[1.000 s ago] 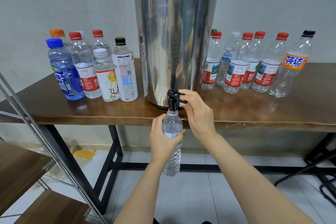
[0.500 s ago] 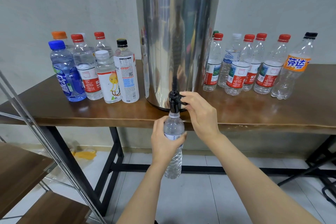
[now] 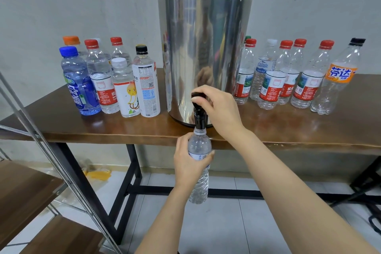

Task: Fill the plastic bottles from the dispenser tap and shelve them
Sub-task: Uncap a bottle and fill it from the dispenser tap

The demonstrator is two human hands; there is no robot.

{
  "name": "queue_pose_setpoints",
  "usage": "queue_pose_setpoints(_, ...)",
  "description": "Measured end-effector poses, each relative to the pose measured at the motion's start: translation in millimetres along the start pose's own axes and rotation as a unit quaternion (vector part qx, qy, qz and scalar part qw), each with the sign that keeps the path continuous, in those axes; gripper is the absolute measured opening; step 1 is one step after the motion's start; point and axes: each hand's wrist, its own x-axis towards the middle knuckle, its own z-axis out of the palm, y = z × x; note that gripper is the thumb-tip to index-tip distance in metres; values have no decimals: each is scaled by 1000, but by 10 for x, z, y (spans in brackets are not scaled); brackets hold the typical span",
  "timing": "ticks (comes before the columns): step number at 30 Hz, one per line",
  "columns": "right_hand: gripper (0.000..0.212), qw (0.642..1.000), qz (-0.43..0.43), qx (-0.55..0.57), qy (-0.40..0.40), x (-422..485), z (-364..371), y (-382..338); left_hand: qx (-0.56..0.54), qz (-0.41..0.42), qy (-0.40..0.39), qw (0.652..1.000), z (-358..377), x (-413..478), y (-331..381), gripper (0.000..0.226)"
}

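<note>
- Head view, setting: a grey plastered wall behind a dark wooden table (image 3: 288, 130) on a black metal frame, with pale floor tiles below. A metal-and-wood shelf unit (image 3: 22, 187) stands at lower left.
- Dispenser (image 3: 204, 47): a tall steel barrel with a black lid, upright at the table's front edge. Its black tap (image 3: 199, 118) overhangs that edge.
- Flanking stock: a capped cluster, the left bottles (image 3: 111, 80), appears to hold water. The capped right bottles (image 3: 288, 76) look empty. Both groups stand well apart from the tap.
- Right hand (image 3: 218, 109): its fingers are curled over the tap lever (image 3: 196, 95) and clamped on it from above. The thumb is hidden.
- Left hand (image 3: 186, 163): wrapped round the shoulder and label of a clear plastic bottle (image 3: 199, 183), fingers closed firmly on it.
- Task object: the bottle hangs in front of and below the table edge, uncapped, with its mouth meeting the spout.
- Governing relation: the bottle's long axis is close to vertical and in line with the spout directly above it. The lever sits straight above both, under the right hand.
- Fill level: cannot be read through the clear wall.
- Judgement: filling is the step in hand. Shelving would fall to the left hand, which is nearer the shelf unit.
</note>
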Motion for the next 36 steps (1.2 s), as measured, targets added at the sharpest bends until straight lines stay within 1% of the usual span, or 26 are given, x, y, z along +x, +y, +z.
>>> queue_pose_setpoints(1,16,1000,12,24,-10,-24,-28,31,1,1,0,1000,-6,-2,-1,64)
queue_pose_setpoints(3,24,999,34,33,-17,-103,-86,153,0,7,0,1000,-14,-3,-6,63)
queue_pose_setpoints(5,24,998,64,3,-12,-228,-144,336,-4,7,1,1000,-10,-6,-8,63)
queue_pose_setpoints(7,23,991,115,-67,-31,-358,-200,533,-9,4,5,1000,-2,-16,-7,62)
queue_pose_setpoints(10,40,957,188,-170,-141,-522,-272,745,-15,0,5,1000,15,-36,-20,64)
queue_pose_setpoints(12,47,938,216,-179,-202,-591,-284,797,-10,3,3,1000,27,-58,-43,68)
queue_pose_setpoints(13,48,935,219,-177,-217,-617,-281,813,-6,4,4,1000,34,-75,-49,70)
queue_pose_setpoints(15,46,934,209,-181,-226,-663,-264,847,2,4,5,1000,37,-118,-42,72)
queue_pose_setpoints(20,38,949,170,-171,-203,-752,-235,857,21,11,5,1000,-35,-191,32,74)
queue_pose_setpoints(23,31,949,163,-171,-209,-771,-269,773,11,-7,-10,1000,-130,-212,81,72)
queue_pose_setpoints(25,30,964,149,-117,-187,-750,-311,638,3,-12,-20,1000,-213,-210,126,73)
queue_pose_setpoints(27,32,978,127,-25,-161,-691,-373,432,2,-10,-22,1000,-307,-201,199,73)
queue_pose_setpoints(28,33,980,115,20,-161,-654,-407,317,-4,-11,-24,1000,-353,-195,237,74)
queue_pose_setpoints(30,34,977,82,77,-179,-572,-458,101,-18,-20,-34,999,-445,-187,279,75)
queue_pose_setpoints(32,33,972,47,103,-205,-488,-477,-78,-24,-31,-51,998,-523,-186,305,72)
queue_pose_setpoints(34,34,968,19,105,-229,-412,-457,-194,-19,-29,-65,997,-580,-187,318,69)
queue_pose_setpoints(36,35,962,3,79,-260,-350,-423,-240,-15,-25,-75,997,-621,-196,333,68)
